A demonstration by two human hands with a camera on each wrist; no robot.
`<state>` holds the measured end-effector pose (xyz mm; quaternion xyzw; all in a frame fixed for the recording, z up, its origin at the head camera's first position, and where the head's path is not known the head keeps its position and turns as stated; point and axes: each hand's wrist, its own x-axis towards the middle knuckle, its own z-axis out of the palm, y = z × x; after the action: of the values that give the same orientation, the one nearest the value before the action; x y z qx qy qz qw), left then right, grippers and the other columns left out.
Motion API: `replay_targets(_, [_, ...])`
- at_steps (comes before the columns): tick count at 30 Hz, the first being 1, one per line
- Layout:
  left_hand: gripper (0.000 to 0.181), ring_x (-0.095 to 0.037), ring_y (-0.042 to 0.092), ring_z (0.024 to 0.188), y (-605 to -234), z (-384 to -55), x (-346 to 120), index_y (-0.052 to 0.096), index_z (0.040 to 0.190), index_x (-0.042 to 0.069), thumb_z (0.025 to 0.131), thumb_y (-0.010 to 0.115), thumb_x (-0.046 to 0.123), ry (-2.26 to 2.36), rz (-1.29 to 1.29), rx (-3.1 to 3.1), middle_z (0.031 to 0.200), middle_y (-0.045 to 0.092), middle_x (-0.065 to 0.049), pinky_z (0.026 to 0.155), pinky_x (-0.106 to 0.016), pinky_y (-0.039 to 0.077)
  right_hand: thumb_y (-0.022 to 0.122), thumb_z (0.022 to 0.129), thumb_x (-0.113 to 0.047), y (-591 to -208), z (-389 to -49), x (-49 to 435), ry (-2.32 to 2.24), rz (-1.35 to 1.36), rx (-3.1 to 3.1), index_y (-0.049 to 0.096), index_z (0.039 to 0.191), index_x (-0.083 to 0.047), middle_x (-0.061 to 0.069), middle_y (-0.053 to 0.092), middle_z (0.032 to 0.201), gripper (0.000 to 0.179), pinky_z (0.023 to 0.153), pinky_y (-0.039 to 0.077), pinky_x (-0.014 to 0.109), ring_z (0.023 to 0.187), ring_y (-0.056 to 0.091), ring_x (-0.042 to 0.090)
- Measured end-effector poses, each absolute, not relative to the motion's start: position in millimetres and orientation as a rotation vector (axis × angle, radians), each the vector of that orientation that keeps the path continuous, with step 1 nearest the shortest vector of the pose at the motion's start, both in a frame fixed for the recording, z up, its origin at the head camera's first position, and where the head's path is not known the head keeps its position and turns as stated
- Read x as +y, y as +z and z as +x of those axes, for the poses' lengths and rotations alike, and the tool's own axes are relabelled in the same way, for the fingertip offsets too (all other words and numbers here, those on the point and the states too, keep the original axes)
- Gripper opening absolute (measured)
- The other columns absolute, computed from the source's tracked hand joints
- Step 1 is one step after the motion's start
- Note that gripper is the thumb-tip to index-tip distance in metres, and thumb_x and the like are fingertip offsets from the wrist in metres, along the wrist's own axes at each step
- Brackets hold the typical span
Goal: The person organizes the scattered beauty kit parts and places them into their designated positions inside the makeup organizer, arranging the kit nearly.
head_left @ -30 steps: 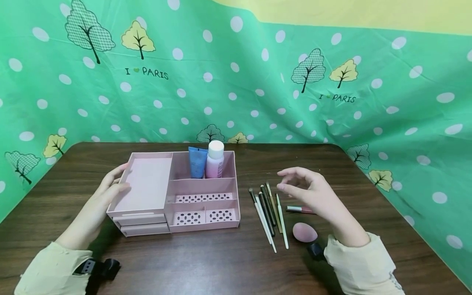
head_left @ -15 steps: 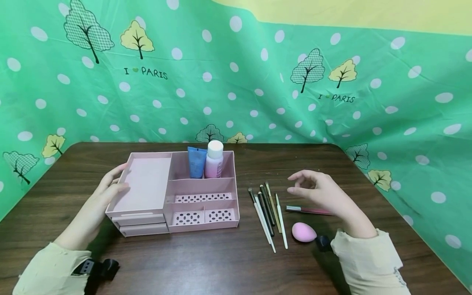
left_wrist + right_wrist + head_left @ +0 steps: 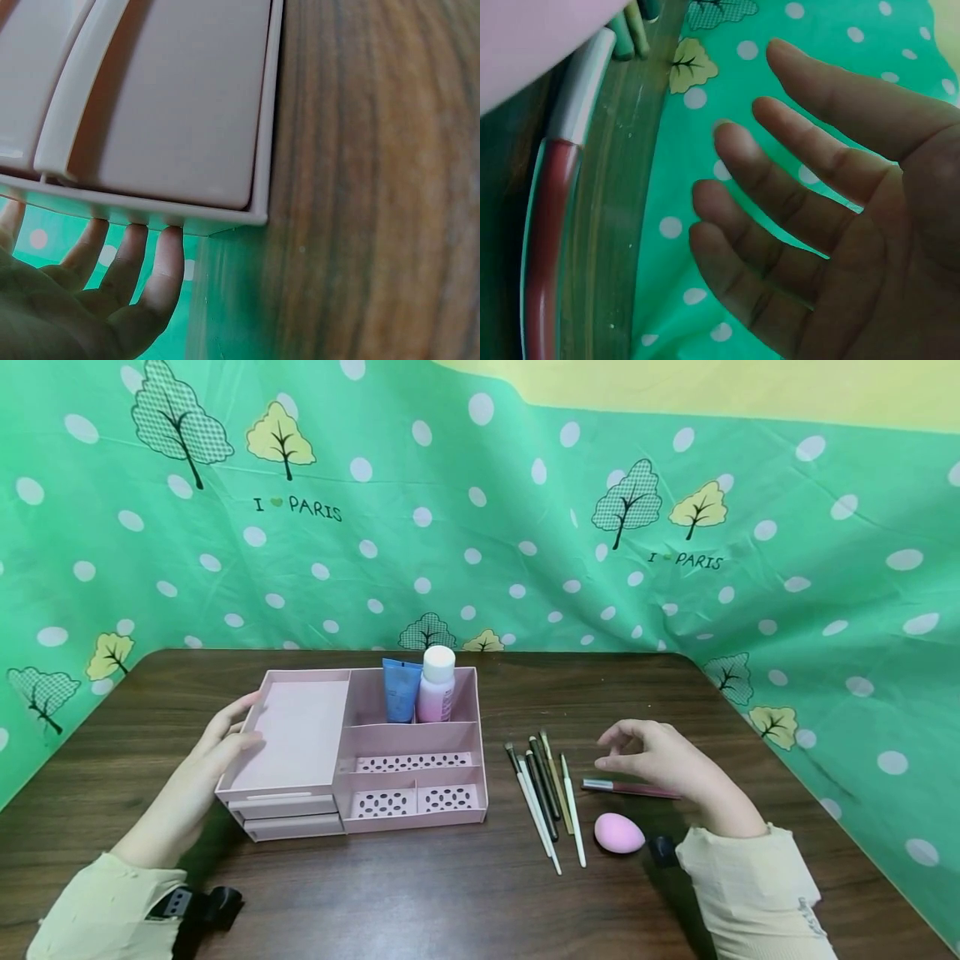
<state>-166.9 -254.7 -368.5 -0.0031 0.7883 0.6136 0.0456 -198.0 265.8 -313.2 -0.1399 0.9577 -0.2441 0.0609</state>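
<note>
A pink organizer (image 3: 303, 735) stands on the table at centre left. My left hand (image 3: 206, 768) rests against its left side, with fingertips (image 3: 171, 244) touching the side wall in the left wrist view. My right hand (image 3: 667, 764) hovers over a lip gloss tube (image 3: 626, 788) with a silver cap and red body. It holds nothing, and its fingers (image 3: 742, 154) are loosely bent, apart from the tube (image 3: 551, 225) in the right wrist view. Several makeup brushes (image 3: 551, 797) lie left of that hand. A pink makeup sponge (image 3: 618, 833) sits in front of the lip gloss.
In the organizer's back compartment stand a blue tube (image 3: 401, 692) and a white-capped bottle (image 3: 437, 685) with pink contents. The lower compartments (image 3: 415, 763) have perforated bottoms. Behind the dark wooden table (image 3: 420, 893) hangs a green dotted cloth (image 3: 525, 527).
My right hand has moved right and slightly lower, from beside the brushes to over the lip gloss, exposing more of the tube. My left hand stays at the organizer.
</note>
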Motion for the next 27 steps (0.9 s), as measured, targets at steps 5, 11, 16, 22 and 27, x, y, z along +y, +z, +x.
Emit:
replay_targets(5, [0.062, -0.042, -0.007, 0.147, -369.6, -166.5, -254.8, 0.014, 0.157, 0.042, 0.102, 0.043, 0.044, 1.878, -0.005, 2.403, 0.165, -0.006, -0.015, 0.106, -0.078, -0.001, 0.077, 0.085, -0.030, -319.8, -201.1, 269.3, -0.721, -0.394, 2.860, 0.068, 0.108, -0.004, 0.001, 0.064, 0.090, 0.036, 0.074, 0.045, 0.034, 0.085, 0.057, 0.015])
replay_targets(11, [0.062, -0.042, -0.006, 0.147, -369.3, -166.9, -254.7, 0.014, 0.157, 0.041, 0.102, 0.043, 0.044, 1.881, -0.003, 2.406, 0.164, -0.005, -0.014, 0.105, -0.078, 0.000, 0.078, 0.083, -0.029, -324.3, -204.2, 272.8, -0.713, -0.367, 2.838, 0.068, 0.108, -0.004, 0.002, 0.065, 0.090, 0.037, 0.074, 0.045, 0.034, 0.085, 0.057, 0.016])
replay_targets(16, [0.062, -0.041, -0.003, 0.146, -369.4, -166.7, -254.2, 0.014, 0.157, 0.041, 0.102, 0.043, 0.043, 1.884, 0.010, 2.413, 0.163, -0.002, -0.016, 0.106, -0.077, 0.002, 0.078, 0.083, -0.029, -327.6, -206.9, 276.8, -0.659, -0.375, 2.818, 0.068, 0.109, -0.005, 0.002, 0.070, 0.093, 0.037, 0.077, 0.046, 0.036, 0.089, 0.061, 0.017])
replay_targets(22, [0.061, -0.041, 0.001, 0.146, -371.9, -165.6, -254.6, 0.014, 0.157, 0.041, 0.103, 0.043, 0.041, 1.886, 0.025, 2.417, 0.162, 0.000, -0.016, 0.106, -0.075, 0.006, 0.080, 0.081, -0.027, -333.2, -209.3, 279.7, -0.663, -0.330, 2.795, 0.069, 0.108, -0.008, 0.008, 0.069, 0.099, 0.035, 0.079, 0.045, 0.038, 0.094, 0.060, 0.023])
replay_targets(27, [0.061, -0.040, 0.003, 0.145, -371.5, -166.0, -254.8, 0.015, 0.157, 0.042, 0.103, 0.043, 0.041, 1.890, 0.026, 2.418, 0.162, 0.001, -0.016, 0.107, -0.074, 0.007, 0.082, 0.078, -0.024, -337.2, -211.3, 282.3, -0.647, -0.337, 2.794, 0.071, 0.104, -0.009, 0.010, 0.066, 0.099, 0.032, 0.077, 0.044, 0.038, 0.093, 0.058, 0.024])
